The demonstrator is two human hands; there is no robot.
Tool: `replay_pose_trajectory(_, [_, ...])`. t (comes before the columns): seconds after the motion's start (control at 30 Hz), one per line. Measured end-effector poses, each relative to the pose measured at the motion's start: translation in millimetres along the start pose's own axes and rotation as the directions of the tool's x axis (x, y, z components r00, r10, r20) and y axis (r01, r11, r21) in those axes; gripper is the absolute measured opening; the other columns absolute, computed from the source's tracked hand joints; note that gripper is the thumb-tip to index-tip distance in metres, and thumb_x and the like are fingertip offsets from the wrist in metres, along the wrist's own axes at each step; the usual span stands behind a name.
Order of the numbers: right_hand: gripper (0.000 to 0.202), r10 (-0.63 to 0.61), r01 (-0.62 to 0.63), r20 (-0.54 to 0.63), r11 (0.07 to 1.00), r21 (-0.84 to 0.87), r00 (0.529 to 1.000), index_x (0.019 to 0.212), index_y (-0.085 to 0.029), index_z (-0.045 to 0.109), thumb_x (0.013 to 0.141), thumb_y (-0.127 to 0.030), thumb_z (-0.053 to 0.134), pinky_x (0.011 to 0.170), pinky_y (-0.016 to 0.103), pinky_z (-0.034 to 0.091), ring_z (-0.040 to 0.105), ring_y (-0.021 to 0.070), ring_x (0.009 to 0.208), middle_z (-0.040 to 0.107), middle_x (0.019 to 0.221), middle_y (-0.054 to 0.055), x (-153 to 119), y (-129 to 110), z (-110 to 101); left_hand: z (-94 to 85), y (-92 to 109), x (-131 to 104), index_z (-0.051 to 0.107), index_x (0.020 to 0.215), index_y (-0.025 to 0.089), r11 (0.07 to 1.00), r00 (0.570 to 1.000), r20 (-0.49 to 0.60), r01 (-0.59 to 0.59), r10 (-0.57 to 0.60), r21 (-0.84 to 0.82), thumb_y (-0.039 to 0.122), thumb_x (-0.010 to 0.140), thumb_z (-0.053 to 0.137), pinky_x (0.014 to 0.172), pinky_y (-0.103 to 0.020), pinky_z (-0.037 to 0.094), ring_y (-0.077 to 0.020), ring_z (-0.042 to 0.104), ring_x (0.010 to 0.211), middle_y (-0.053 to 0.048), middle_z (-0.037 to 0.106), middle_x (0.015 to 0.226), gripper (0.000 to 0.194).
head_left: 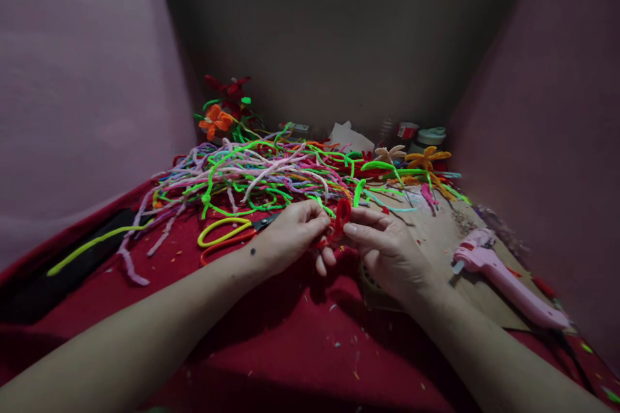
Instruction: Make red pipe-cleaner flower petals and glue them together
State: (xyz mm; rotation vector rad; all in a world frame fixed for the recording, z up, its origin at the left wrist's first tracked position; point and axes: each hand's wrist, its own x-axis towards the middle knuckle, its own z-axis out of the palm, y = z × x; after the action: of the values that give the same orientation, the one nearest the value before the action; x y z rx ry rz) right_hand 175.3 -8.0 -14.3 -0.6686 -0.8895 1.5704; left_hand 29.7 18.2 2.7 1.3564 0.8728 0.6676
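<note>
A red pipe cleaner [343,211], bent into a narrow upright loop, is held between my two hands above the red cloth. My left hand [303,232] is closed on its lower end, thumb against the curled fingers. From the other side, my right hand [382,242] pinches the loop between thumb and fingertips. Part of the red piece is hidden behind the left fingers. Scissors [225,237] with one yellow and one red handle lie beside my left wrist, their blades partly covered by it.
A tangled heap of coloured pipe cleaners [261,171] spreads behind my hands. On cardboard [436,232] at the right rests a pink glue gun [508,281]. Finished-looking fuzzy flowers, one orange [216,120] and one yellow-orange [429,158], stand at the back. Pink walls flank both sides.
</note>
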Motion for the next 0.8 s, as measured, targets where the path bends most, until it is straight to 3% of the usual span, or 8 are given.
replay_pose_trajectory(0.13, [0.016,0.006,-0.007,-0.091,1.0,-0.017,0.996,0.076,-0.016,0.069,0.06,-0.016,0.072,0.052,0.024,0.048,0.06,0.0122,0.053,0.068,0.066,0.002,3,2,0,-2.7,0,2,0.042,0.075,0.018,0.976,0.999,-0.04,-0.011,0.02,0.217,0.026,0.083,0.044,0.042,-0.023,0.045,-0.0121,0.055,0.041,0.003,0.056,0.05,0.012])
replay_pose_trajectory(0.3, [0.022,0.02,-0.023,-0.126,0.999,-0.025,0.992,0.076,-0.016,0.068,0.055,-0.019,0.075,0.051,0.025,0.047,0.059,0.0123,0.051,0.067,0.065,0.001,5,4,-2,-14.5,8,3,0.058,0.074,0.013,0.891,0.989,-0.012,-0.128,0.148,0.436,0.025,0.078,0.052,0.057,-0.022,0.045,-0.0108,0.055,0.062,0.0,0.059,0.068,0.014])
replay_pose_trajectory(0.43, [0.022,-0.06,0.041,-0.145,0.991,-0.128,0.988,0.079,-0.016,0.065,0.059,-0.021,0.073,0.053,0.024,0.046,0.057,0.0105,0.054,0.064,0.066,-0.001,4,7,-1,-14.8,14,1,0.062,0.09,0.014,0.903,0.979,0.028,-0.196,0.201,0.381,0.029,0.076,0.057,0.068,-0.024,0.045,-0.0135,0.057,0.076,-0.003,0.063,0.085,0.022])
replay_pose_trajectory(0.6, [0.016,-0.169,0.086,-0.207,0.929,-0.36,0.964,0.07,-0.016,0.057,0.06,-0.018,0.069,0.054,0.023,0.047,0.056,0.0096,0.053,0.058,0.061,-0.004,3,9,0,-7.3,6,0,0.06,0.07,0.013,0.926,0.989,0.033,-0.149,0.147,0.348,0.031,0.077,0.054,0.051,-0.02,0.036,-0.0084,0.046,0.054,0.002,0.052,0.061,0.02])
replay_pose_trajectory(0.8, [0.01,-0.213,0.085,-0.222,0.876,-0.474,0.952,0.07,-0.017,0.055,0.062,-0.015,0.06,0.056,0.025,0.046,0.053,0.0106,0.056,0.056,0.065,-0.002,3,13,-2,1.9,-3,2,0.059,0.069,0.013,0.853,0.954,-0.018,-0.259,0.3,0.453,0.02,0.077,0.049,0.06,-0.02,0.037,-0.0091,0.046,0.062,0.003,0.053,0.065,0.015])
